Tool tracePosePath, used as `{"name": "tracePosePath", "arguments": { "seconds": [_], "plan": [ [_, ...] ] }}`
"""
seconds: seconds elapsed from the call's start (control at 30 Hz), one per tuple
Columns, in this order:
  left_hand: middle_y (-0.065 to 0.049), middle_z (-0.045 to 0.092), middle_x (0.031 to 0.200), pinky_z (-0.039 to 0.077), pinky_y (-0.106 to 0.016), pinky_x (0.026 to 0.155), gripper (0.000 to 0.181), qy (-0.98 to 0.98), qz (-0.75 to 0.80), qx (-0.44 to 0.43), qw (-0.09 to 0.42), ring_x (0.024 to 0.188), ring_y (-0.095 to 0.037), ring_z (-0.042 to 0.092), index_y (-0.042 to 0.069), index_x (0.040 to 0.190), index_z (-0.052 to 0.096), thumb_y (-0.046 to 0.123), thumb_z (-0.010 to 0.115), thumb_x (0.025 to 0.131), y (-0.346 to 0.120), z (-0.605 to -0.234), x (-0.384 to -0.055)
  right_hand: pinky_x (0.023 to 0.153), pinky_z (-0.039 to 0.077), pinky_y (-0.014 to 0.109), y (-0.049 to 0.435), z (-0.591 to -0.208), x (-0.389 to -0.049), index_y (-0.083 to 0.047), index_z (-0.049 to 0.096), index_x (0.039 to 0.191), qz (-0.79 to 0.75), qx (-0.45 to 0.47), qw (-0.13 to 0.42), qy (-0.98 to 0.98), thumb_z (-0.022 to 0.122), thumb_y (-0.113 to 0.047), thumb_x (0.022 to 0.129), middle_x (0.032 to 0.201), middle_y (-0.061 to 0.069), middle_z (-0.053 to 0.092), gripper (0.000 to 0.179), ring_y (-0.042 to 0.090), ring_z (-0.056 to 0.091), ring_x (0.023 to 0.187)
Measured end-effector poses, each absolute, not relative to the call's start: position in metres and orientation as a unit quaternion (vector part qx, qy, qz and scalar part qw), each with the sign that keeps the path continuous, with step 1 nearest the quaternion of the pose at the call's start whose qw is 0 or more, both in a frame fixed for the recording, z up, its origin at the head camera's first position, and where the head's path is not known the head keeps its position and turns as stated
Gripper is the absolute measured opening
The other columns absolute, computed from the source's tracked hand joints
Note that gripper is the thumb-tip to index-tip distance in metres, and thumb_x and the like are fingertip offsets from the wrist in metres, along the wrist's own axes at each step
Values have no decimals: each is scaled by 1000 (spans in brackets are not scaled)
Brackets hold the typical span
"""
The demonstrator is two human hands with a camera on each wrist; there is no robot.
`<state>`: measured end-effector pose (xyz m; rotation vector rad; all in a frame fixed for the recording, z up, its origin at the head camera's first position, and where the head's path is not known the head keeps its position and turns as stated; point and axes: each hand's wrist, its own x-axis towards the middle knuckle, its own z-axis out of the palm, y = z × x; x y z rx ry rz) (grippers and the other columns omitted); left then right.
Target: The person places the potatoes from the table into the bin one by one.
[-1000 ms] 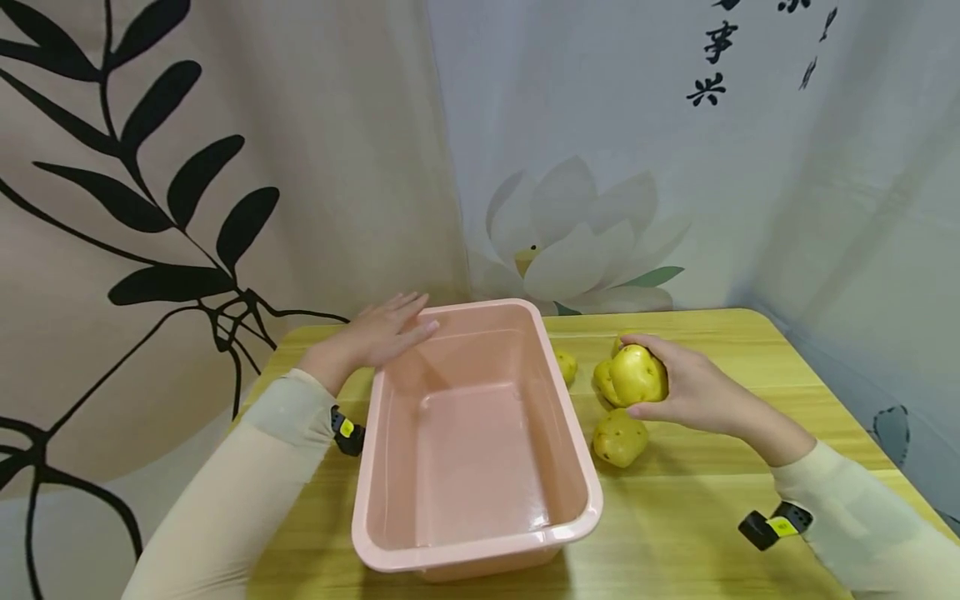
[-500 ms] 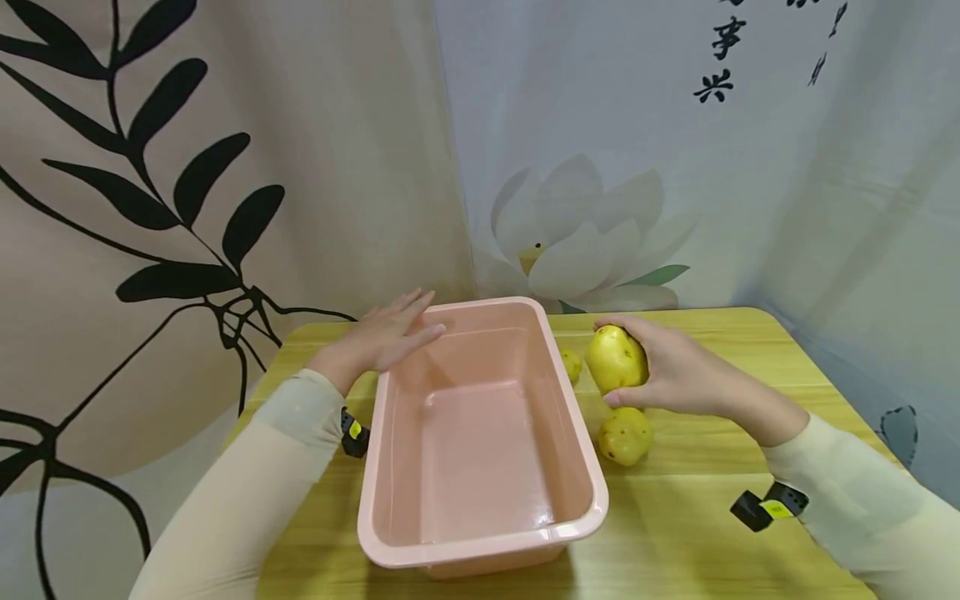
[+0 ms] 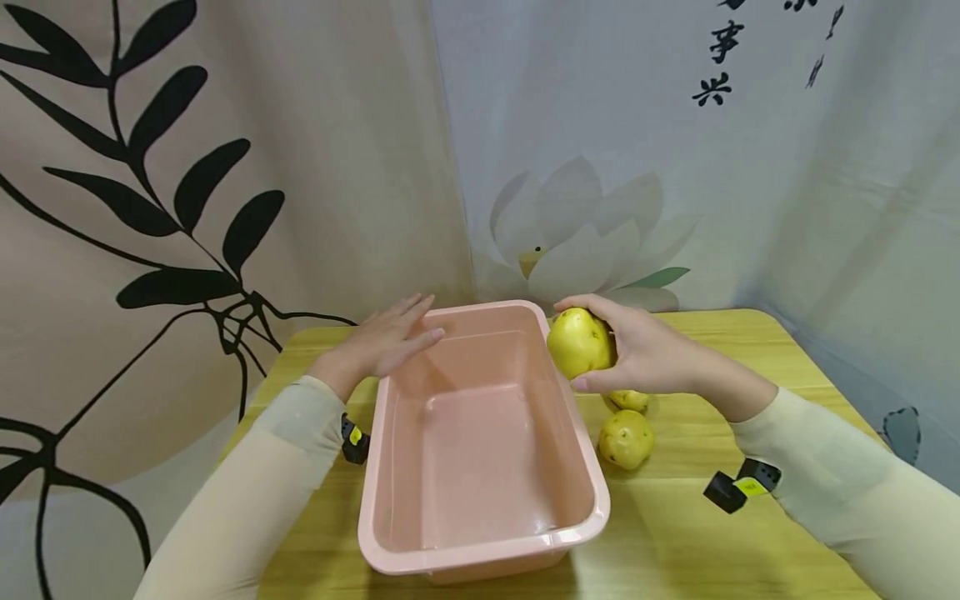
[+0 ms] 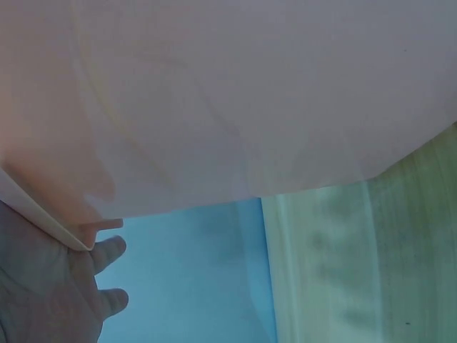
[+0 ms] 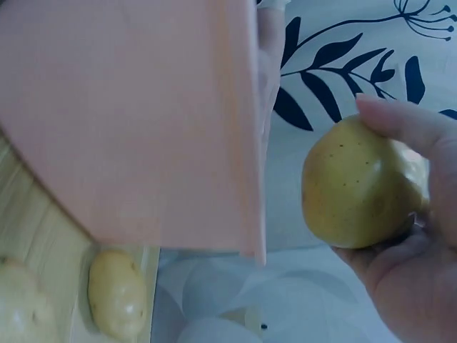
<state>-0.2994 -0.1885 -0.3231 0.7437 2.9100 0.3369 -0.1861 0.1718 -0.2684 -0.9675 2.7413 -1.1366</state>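
A yellow potato [image 3: 579, 342] is gripped by my right hand [image 3: 637, 346], thumb and fingers curled round its sides. It is held up beside the right rim of a pink plastic tub [image 3: 487, 557]. In the right wrist view the held potato [image 5: 360, 186] is apart from the tub's wall [image 5: 128, 128]. My left hand [image 3: 382, 343] rests on the tub's far left corner with its fingers fairly straight. In the left wrist view, part of that hand [image 4: 46, 286] shows against the rim. No potato shows inside the tub.
Right of the tub, a potato [image 3: 627, 439] lies on the wooden table [image 3: 720, 500], with another potato [image 3: 632, 400] partly hidden behind my right hand. The right wrist view shows a potato [image 5: 118, 294] near the table's edge. A printed curtain [image 3: 360, 167] hangs behind.
My right hand has lifted a potato off the group and carried it left and up to the tub's right rim. The left hand stays at the tub's corner.
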Motion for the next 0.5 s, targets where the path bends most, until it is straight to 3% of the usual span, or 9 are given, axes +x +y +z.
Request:
{"name": "tracePosePath", "arguments": {
  "seconds": [0.27,0.5],
  "plan": [
    [-4,5,161,8,-57,114,80,963,101,242,62,147,-28,5,27,156,5,73,20,93,-190,-323,-300,77,54,40,140,-257,-192,-26,41,139,-476,-292,112,822,72,-3,73,128,3,51,76,26,61,95],
    [-5,6,161,8,-57,114,83,963,107,242,60,147,-30,7,26,156,8,75,21,91,-190,-326,-301,74,53,39,118,-257,-198,-17,43,139,-530,-304,166,774,63,1,71,120,12,53,73,30,58,92]
  ]
}}
